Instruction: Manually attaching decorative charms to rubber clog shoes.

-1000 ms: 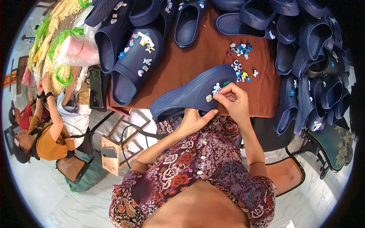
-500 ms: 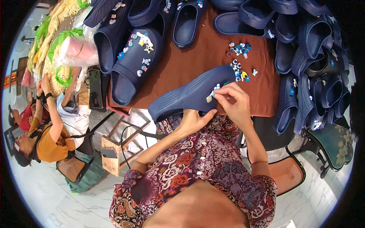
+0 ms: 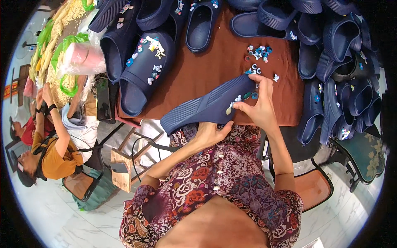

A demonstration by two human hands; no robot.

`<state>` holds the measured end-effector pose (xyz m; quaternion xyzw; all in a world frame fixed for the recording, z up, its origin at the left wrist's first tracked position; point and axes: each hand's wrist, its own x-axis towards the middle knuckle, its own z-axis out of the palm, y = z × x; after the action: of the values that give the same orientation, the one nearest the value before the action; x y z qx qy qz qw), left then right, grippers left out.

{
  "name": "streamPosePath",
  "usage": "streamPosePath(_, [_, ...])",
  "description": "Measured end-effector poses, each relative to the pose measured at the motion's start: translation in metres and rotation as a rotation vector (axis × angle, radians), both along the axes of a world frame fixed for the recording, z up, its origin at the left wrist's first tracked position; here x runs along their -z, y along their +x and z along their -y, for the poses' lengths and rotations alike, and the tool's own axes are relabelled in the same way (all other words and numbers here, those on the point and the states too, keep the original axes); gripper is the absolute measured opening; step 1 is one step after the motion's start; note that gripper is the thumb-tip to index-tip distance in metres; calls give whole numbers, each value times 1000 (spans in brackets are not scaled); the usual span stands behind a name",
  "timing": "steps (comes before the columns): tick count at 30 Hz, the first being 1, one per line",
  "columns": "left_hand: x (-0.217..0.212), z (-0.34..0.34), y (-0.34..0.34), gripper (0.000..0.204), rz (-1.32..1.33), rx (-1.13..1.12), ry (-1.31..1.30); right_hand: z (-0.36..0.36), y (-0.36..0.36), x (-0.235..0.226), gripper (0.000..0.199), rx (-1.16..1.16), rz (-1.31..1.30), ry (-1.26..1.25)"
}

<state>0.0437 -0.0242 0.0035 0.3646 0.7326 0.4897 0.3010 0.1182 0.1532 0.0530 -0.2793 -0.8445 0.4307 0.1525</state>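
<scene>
Left hand [image 3: 210, 135] sits partly inside the navy clog [image 3: 213, 104].

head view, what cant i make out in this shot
Head view, left hand: fingertips hidden by the held clog.
Head view, held clog: upper partly hidden by its tilt and the right hand.
Head view, loose charms: fine shapes too small.
Head view, topmost clogs: cut off by the upper edge.
</scene>
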Motion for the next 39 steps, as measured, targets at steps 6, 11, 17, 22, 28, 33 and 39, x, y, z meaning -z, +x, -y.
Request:
streamPosePath(6, [-3,-2,-1,44,154,-27,-15,2,-3,9,76,-1,-57,12])
streamPosePath(11, [-3,-6,-4,50,283,-39,96,23,-7,22,43,129,-235,45])
streamPosePath(17, [-7,-8,2,53,564,-87,191,49,-3,19,20,120,-211,109])
streamPosePath(22, [-6,-7,2,52,464,-41,136,50,0,14,21,135,-151,112])
streamPosePath(28, [-5,-6,5,51,456,-68,143,53,2,9,15,119,-135,64])
streamPosePath(33, [-3,-5,6,50,469,-61,152,54,3,5,14,91,-111,87])
streamPosePath(39, [-5,-6,7,40,546,-113,185,50,1,6,14,35,-123,69])
